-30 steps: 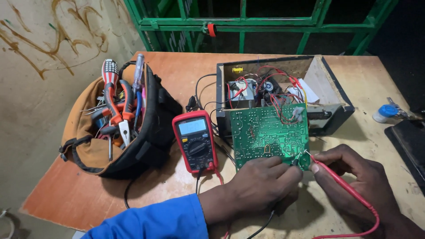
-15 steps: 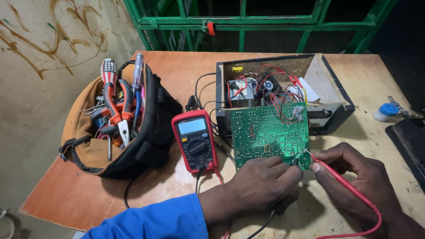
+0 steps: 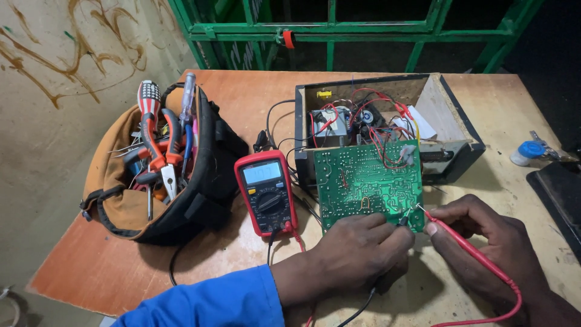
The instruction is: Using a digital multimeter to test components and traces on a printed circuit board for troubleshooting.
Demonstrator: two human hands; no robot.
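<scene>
A green circuit board (image 3: 369, 181) leans, solder side up, against an open black case (image 3: 448, 151) full of red and black wires. My left hand (image 3: 357, 254) is closed around a black probe whose tip touches the board's lower right corner. My right hand (image 3: 484, 242) pinches a red probe (image 3: 451, 233), its metal tip on the same corner. A red multimeter (image 3: 266, 192) lies left of the board with its display lit, and its leads run toward my hands.
An open tool bag (image 3: 151, 169) with pliers and screwdrivers sits at the left on the wooden table (image 3: 242, 97). A small blue-capped bottle (image 3: 526, 151) and a dark flat object (image 3: 560, 194) lie at the right edge. A green metal frame (image 3: 339, 30) stands behind.
</scene>
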